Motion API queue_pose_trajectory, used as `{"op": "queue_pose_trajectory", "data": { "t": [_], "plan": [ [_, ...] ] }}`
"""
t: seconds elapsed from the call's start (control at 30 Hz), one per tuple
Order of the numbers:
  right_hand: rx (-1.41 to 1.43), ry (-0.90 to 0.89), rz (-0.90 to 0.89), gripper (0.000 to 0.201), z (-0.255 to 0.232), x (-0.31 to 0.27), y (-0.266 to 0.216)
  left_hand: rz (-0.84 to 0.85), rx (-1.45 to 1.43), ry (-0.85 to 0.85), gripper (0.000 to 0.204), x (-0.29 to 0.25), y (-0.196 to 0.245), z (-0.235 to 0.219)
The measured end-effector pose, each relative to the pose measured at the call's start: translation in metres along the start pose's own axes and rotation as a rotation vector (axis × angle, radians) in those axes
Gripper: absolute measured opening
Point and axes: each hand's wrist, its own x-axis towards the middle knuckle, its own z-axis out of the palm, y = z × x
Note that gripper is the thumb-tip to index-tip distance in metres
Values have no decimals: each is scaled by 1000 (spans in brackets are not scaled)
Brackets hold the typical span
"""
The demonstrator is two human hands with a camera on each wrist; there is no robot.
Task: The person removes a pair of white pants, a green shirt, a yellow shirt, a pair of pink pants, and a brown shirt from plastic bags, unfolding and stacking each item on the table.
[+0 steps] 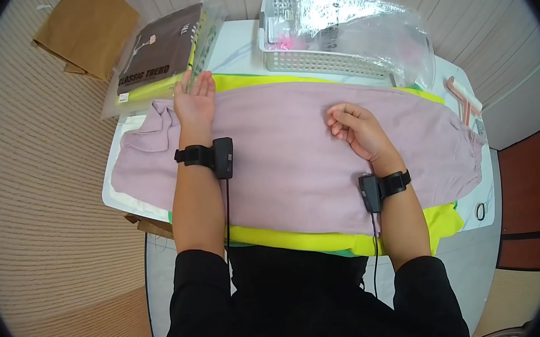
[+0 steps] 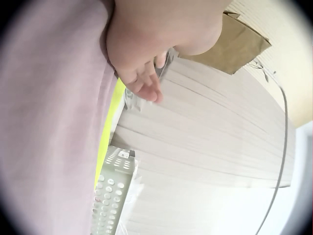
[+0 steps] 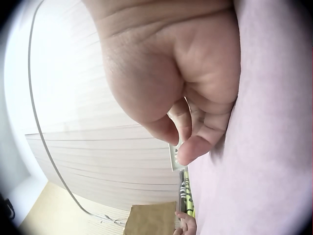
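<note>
A pale mauve garment (image 1: 282, 161) lies spread lengthwise over the table, with bright yellow-green cloth (image 1: 303, 240) showing from under its near and far edges. My left hand (image 1: 196, 104) rests at the garment's far left edge, palm turned up and fingers fairly straight, holding nothing. Just beyond its fingertips lies a stack of bagged clothes (image 1: 155, 56). On the right half of the garment my right hand (image 1: 359, 131) lies on its side with the fingers loosely curled. Nothing shows between its thumb and fingers in the right wrist view.
A white perforated basket (image 1: 325, 62) with clear plastic bags (image 1: 373, 28) stands at the table's back. Brown paper (image 1: 88, 33) sits at the back left. At the right edge are a pink-handled tool (image 1: 461, 95) and a small dark ring (image 1: 480, 211). Black cables run from both wrist cameras.
</note>
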Motion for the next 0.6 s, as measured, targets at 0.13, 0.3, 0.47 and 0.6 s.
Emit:
{"op": "queue_pose_trajectory", "data": {
  "t": [0.13, 0.3, 0.47, 0.6],
  "plan": [
    [-16, -12, -13, 14, -2, 2, 2, 157, 188, -38, 52, -12, 7, 6],
    [-27, 6, -9, 14, -1, 1, 2, 79, 169, 191, 53, -51, 6, 19],
    [-55, -9, -29, 15, 1, -1, 3, 34, 173, 154, 51, -17, -8, 9],
    [-63, -5, -40, 15, 0, -1, 3, 325, 300, -19, 52, -35, 6, 17]
  ]
}}
